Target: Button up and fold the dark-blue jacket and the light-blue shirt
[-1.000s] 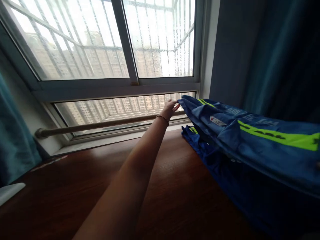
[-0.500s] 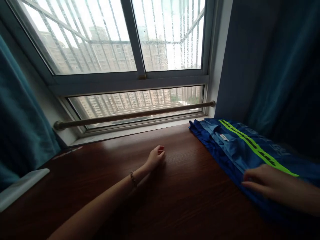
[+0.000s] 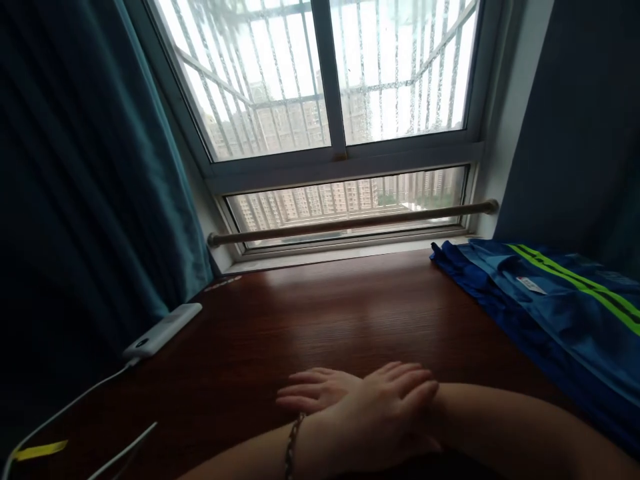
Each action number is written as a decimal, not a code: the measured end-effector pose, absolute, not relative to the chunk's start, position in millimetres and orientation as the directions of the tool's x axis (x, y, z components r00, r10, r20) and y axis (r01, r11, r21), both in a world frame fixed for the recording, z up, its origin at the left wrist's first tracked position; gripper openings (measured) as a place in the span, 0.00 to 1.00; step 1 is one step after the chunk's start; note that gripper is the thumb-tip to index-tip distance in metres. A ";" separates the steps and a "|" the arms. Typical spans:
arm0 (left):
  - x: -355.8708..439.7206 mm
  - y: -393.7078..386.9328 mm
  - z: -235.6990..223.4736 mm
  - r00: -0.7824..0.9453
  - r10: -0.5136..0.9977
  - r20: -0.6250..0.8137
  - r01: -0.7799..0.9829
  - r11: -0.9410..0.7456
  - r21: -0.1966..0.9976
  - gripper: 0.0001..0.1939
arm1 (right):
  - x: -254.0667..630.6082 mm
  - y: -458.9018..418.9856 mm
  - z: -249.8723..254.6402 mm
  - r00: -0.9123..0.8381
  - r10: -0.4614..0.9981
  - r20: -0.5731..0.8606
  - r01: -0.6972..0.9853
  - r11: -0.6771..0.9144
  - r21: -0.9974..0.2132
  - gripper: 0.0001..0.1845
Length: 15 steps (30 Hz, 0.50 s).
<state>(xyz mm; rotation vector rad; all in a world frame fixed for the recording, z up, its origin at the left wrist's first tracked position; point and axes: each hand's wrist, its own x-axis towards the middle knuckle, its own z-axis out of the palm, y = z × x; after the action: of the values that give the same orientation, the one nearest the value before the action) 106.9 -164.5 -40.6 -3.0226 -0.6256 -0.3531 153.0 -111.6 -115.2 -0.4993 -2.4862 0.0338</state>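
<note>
Both my hands lie crossed and flat on the dark wooden sill top [image 3: 320, 313], near its front edge. My left hand [image 3: 385, 410], with a bead bracelet on its wrist, rests on top, its fingers stretched out to the right. My right hand [image 3: 313, 392] lies under it, fingers spread and pointing left. Neither hand holds anything. A folded blue garment [image 3: 550, 313] with a neon green stripe and a small white label lies at the right, apart from both hands.
A white power bank [image 3: 163, 329] with a white cable lies at the left edge beside a teal curtain [image 3: 100, 200]. A yellow tag [image 3: 40, 450] lies at the lower left. A wooden rod [image 3: 350, 222] runs along the barred window. Another dark curtain hangs at the right.
The garment was laid down flat at the right and both hands left it. They drew back toward me and crossed on the wood. The view swung left, showing the power bank.
</note>
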 end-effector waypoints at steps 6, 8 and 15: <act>114.8 -166.1 -74.3 0.914 0.351 0.205 0.399 -0.869 -0.291 0.27 | 137.7 -96.0 -125.6 -0.928 0.028 0.373 0.013 0.999 -0.040 0.17; 115.0 -166.9 -72.9 0.913 0.356 0.201 0.404 -0.859 -0.313 0.25 | 138.5 -95.2 -126.9 -0.922 0.038 0.384 0.006 0.996 -0.085 0.17; 117.6 -169.7 -72.6 0.921 0.334 0.203 0.388 -0.838 -0.383 0.22 | 139.4 -100.5 -124.6 -0.928 0.076 0.366 0.016 0.986 -0.164 0.18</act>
<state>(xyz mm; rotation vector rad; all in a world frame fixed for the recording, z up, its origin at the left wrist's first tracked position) 117.6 -169.7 -72.6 -2.6560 -0.5240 -0.1776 139.4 -100.5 -124.6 -0.0656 -2.7518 0.2225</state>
